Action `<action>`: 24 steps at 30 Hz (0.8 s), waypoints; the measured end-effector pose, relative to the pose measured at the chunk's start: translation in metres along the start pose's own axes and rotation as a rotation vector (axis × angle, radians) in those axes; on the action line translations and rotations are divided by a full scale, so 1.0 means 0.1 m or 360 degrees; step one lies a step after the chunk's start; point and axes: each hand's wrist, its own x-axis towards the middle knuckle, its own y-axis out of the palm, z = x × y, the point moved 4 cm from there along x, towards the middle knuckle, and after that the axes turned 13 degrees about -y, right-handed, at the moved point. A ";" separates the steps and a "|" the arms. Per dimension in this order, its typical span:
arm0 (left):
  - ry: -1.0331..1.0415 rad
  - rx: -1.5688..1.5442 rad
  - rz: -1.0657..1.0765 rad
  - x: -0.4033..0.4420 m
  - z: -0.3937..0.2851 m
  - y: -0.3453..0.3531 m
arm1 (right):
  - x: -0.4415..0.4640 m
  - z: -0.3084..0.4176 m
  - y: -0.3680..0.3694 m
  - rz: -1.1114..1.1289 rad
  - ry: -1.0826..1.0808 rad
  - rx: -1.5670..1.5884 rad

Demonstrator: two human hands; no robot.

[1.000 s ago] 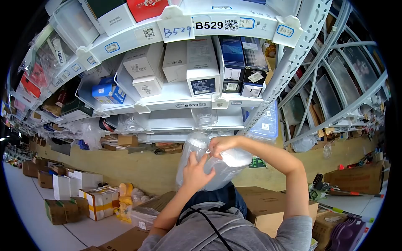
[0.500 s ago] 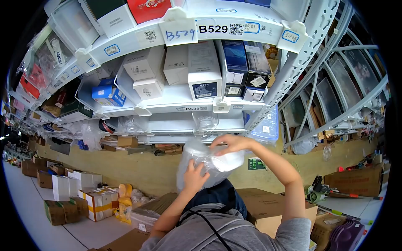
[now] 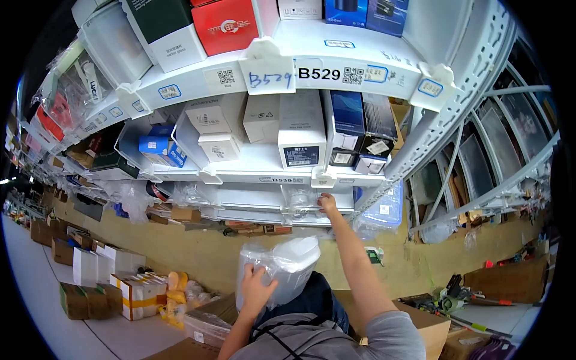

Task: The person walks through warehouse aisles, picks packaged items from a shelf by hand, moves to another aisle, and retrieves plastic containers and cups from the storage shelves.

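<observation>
With my L hand (image 3: 259, 289) I'm gripping the bagged container (image 3: 287, 271), extending fwd/R of those fingers. My R hand (image 3: 327, 204) is hovering beside a clear pack (image 3: 298, 198); closure: can't tell. Container's prob. light, stiff, slippery-filmed; I'm favoring its side wall (image 3: 295, 285).

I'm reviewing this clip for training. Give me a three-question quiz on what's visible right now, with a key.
1. Multiple choice: the left hand is on
a) a red box
b) a plastic-wrapped container
c) a blue box

2. True or false: the right hand is apart from the plastic-wrapped container, out at the white shelving.

3. Fill in: the large printed label beside the handwritten one reads ____.

Key:
1. b
2. True
3. B529
</observation>
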 end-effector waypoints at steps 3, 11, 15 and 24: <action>-0.0089 0.0017 -0.0043 -0.04 0.10 -0.06 | 0.01 0.00 0.14 -0.0071 0.0324 0.0558; -0.0213 0.0008 -0.0127 -0.04 0.20 -0.15 | 0.02 0.19 0.21 -0.0068 -0.0626 -0.0904; -0.0269 0.0005 -0.0102 -0.02 0.23 -0.13 | -0.09 0.25 0.15 0.0396 -0.1045 -0.1168; -0.0142 0.0082 -0.0067 0.06 0.18 -0.11 | -0.21 0.48 0.19 0.0525 -0.1430 -0.2162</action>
